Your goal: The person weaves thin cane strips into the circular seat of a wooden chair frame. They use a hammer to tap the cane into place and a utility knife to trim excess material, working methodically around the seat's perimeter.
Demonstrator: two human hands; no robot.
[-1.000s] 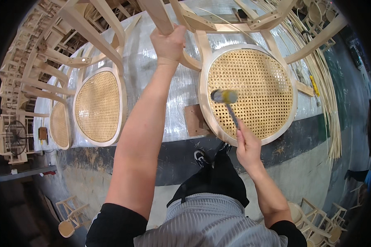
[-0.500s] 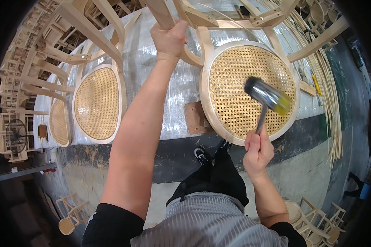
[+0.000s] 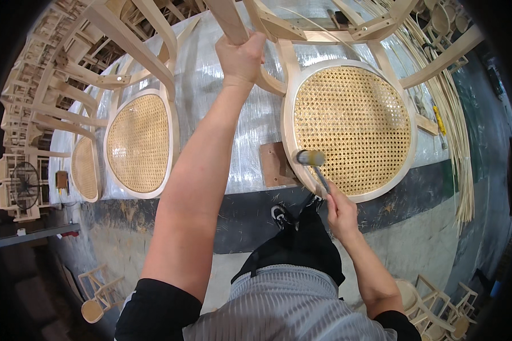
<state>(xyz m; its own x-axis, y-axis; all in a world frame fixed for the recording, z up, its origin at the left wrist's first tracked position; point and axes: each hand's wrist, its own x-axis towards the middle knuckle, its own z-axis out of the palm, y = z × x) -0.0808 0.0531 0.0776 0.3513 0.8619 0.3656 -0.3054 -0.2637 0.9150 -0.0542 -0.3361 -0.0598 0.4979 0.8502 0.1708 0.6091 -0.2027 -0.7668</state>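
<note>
My left hand (image 3: 240,58) is wrapped round a pale wooden chair leg (image 3: 226,21) at the top middle. In my right hand (image 3: 342,216) is the handle of a mallet (image 3: 311,158), its head a little blurred over the left front edge of a round chair back. Whether the mallet head touches the frame, I cannot tell. That chair back has a woven cane panel (image 3: 352,125) set in a pale wooden rim (image 3: 405,165). It lies face up on the plastic-wrapped table, and a brown wooden block (image 3: 277,163) sits beside its left edge.
Another chair with an oval cane panel (image 3: 139,142) lies to the left, with a further one (image 3: 85,169) beyond it. Long cane strips (image 3: 459,159) hang over the table's right side near a yellow-handled tool (image 3: 438,120). More chairs (image 3: 99,295) stand on the floor behind.
The mallet has swung down and to the left, from above the cane panel to the rim's left front edge. My left hand keeps its hold on the chair leg.
</note>
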